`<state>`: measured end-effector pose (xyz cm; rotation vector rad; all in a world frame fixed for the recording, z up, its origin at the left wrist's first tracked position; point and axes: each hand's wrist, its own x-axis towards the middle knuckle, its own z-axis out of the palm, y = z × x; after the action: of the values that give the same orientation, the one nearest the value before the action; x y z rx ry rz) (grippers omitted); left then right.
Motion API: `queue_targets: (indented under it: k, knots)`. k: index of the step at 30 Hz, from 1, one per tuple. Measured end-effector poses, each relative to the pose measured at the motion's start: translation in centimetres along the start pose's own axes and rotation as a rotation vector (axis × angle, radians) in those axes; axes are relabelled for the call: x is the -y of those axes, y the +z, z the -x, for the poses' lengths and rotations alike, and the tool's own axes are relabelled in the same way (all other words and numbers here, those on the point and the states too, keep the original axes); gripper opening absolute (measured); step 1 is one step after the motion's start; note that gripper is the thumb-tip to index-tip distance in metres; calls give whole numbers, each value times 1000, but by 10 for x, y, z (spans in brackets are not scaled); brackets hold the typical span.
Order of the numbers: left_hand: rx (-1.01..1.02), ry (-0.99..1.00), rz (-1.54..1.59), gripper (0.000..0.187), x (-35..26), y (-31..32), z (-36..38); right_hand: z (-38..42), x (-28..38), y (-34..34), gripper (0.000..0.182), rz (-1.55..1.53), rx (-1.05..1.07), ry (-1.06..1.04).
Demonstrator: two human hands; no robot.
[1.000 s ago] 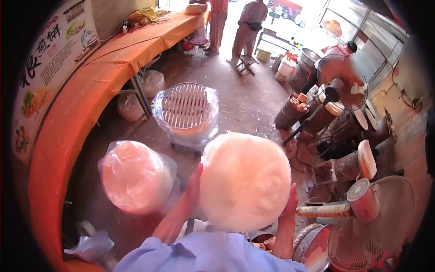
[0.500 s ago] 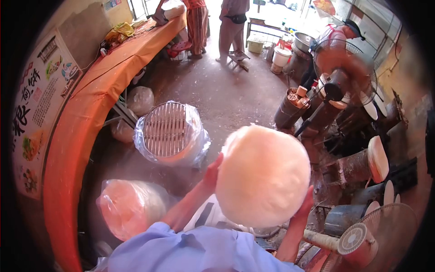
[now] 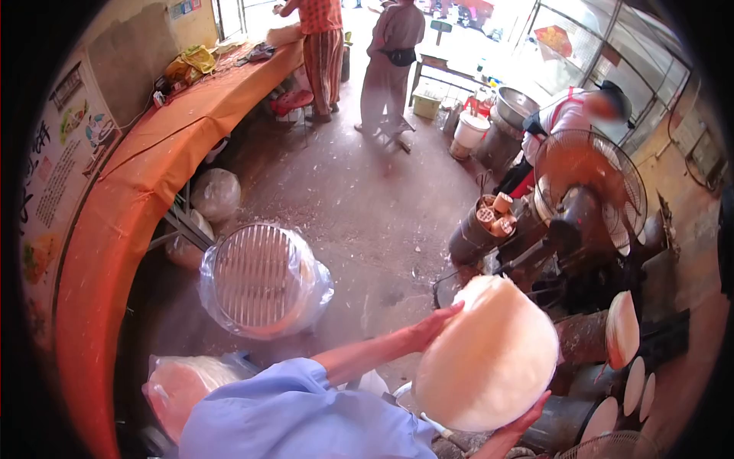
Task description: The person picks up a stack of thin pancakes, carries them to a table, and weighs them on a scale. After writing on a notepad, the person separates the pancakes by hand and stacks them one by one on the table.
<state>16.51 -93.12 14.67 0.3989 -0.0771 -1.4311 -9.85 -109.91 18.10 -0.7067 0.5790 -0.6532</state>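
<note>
Between my two hands is a thick, round, pale stack of flatbreads (image 3: 485, 356), tilted, its upper edge slightly ragged. My left hand (image 3: 438, 325) grips the upper left edge, with the fingertips partly hidden. At the lower right, my right hand (image 3: 529, 415) holds the rim from below, fingers curled along it. To the left, a round slatted rack (image 3: 256, 275) lies on top of a plastic-wrapped bundle (image 3: 306, 302). Nearer my body, a clear plastic bag (image 3: 180, 386) with pale round contents stands beside my left sleeve.
A long table with an orange cover (image 3: 145, 183) curves along the left wall. A standing fan (image 3: 589, 191) and a bucket of perforated cylinders (image 3: 485, 229) are at right, near a bending person (image 3: 569, 126). Two people stand at the back. Several drum-like cylinders (image 3: 562, 421) line the lower right.
My hands have carried the flatbread stack right and down, and it is now more tilted. The view has turned, so the rack and bag appear lower left. The bending person has shifted.
</note>
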Motion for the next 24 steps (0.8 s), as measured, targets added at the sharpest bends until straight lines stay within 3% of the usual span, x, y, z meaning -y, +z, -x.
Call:
queue_targets:
  k: [5,9,10,13,24]
  knots:
    - [42,-92,-2,72,-32,1,-42,-18,1,19,69,98,-132,-119]
    - [-82,33,-146,59,-33,-16,-79,-40,-2,6,67,-13,-208,-111]
    - [-76,-43,-72,58,-35,-23,-83,-42,-2,-1,66,-34,-246,-117]
    - [-62,-7,-284,61,-39,-5,-100,-46,-3,-8,65,-57,-300,-142]
    - [-57,-207,-192,56,1,19,-217,-86,41,-67,69,-178,-417,-171]
